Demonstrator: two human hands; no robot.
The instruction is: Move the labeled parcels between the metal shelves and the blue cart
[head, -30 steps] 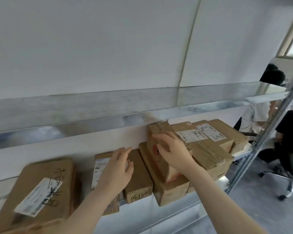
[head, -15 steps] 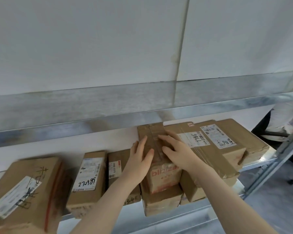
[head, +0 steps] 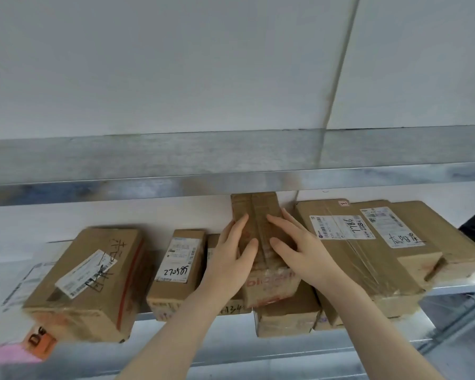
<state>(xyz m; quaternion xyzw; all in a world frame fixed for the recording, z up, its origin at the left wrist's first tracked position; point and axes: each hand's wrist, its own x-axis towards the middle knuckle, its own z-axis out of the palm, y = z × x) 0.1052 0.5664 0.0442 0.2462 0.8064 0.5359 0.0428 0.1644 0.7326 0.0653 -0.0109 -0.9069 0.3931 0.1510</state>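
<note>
**Item 1, task parcel.** Narrow brown cardboard parcel with red lettering on its front face (head: 272, 286), taped lengthwise along the top. It stands on the lower galvanised metal shelf (head: 461, 287), about mid-length, stacked on a squat brown cardboard box (head: 285, 319) at the shelf's front edge. Its top almost reaches the upper metal shelf (head: 148, 163).

**Item 2, left hand (head: 232, 266).** It lies on the left part of the parcel's top. The fingers are nearly straight and run along the left edge, the thumb is laid across the top, and nothing is enclosed.

**Item 3, right hand (head: 296, 248).** It lies on the right part of the same top, fingers extended and slightly spread, thumb pointing inward toward the left thumb. It is flat contact rather than a curled grasp (whether the fingertips hook over the far side cannot be told).

**Item 4, neighbours on the lower shelf.**
- Left of the hands: a slim brown box with a white label and handwritten digits (head: 176, 267).
- Towards the left end: a large brown carton with black handwriting and a red tape strip (head: 93, 275), overhanging the front edge.
- Behind the left wrist: a low box marked "134" (head: 231, 308), partly hidden.
- Right of the task parcel: a wide flat taped parcel labelled "7786" (head: 354, 256).
- Towards the right end: another flat parcel with a handwritten label (head: 422, 237).

**Item 5, backdrop.** White panelled wall (head: 176, 64).
</note>
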